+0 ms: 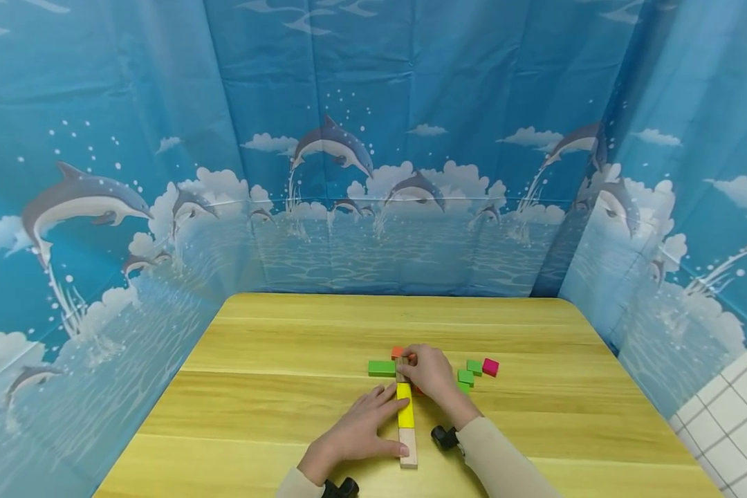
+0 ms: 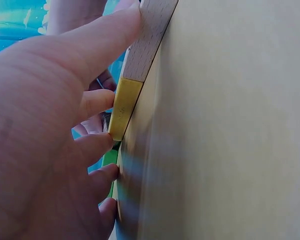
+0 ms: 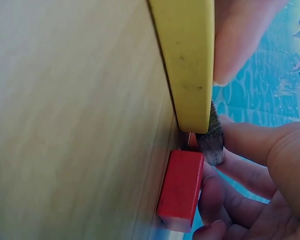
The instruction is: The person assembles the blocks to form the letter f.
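While my left hand lies flat against the yellow block mid-bench, my right hand pinches the brown block: light, rigid wood; grip side faces.

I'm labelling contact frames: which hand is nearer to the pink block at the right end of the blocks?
Right. The right hand lies just left of the pink block, with small green blocks between them. The left hand is further off, resting on the yellow block.
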Available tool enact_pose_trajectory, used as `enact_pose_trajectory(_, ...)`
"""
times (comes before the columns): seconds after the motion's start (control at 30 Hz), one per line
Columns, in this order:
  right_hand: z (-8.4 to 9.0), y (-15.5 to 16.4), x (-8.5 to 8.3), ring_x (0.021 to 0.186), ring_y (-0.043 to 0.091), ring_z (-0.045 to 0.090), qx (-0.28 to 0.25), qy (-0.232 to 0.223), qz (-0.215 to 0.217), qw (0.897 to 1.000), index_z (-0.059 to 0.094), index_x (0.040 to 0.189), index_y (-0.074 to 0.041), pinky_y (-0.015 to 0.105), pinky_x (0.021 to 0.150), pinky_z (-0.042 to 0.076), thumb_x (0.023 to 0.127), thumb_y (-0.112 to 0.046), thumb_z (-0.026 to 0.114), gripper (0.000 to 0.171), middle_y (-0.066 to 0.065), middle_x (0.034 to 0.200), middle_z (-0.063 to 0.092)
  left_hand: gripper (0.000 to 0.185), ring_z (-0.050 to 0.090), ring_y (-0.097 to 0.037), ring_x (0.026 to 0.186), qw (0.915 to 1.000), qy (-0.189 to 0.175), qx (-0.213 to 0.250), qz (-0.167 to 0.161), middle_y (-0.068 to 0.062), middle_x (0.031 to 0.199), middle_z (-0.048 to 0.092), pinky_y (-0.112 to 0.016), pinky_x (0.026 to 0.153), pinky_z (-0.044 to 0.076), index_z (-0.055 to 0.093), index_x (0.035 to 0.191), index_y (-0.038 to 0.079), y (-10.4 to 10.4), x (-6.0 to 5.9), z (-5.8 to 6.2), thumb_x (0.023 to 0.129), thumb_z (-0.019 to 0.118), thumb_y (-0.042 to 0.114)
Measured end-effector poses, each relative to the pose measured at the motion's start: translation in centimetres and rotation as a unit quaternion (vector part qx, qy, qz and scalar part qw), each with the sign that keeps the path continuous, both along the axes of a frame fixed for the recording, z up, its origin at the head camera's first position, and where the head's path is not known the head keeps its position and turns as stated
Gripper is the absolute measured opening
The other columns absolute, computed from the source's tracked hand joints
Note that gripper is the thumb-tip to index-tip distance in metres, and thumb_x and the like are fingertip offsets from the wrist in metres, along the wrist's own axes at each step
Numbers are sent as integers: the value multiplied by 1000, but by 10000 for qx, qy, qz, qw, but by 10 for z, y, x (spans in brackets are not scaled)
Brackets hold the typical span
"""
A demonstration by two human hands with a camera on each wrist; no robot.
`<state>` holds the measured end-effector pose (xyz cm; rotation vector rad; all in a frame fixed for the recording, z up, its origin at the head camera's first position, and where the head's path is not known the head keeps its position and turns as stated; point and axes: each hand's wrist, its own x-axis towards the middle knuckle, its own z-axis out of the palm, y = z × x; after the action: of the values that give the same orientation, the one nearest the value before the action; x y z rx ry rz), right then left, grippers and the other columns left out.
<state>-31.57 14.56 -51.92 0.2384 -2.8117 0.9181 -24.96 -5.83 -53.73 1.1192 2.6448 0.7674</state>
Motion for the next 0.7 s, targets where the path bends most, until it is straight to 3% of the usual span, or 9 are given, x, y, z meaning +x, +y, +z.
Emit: enact_pose_trajectory(0.7,-1,9,-4,69,13,54,132,-157,396,9990,74,106,-12,34,62,48,87,-21,81,22,-4,80,61,83,13,-34,152,9998,-178,36,-29,-7,167,18,-62,117,16,39,157,25,0,0,3,89,62,66)
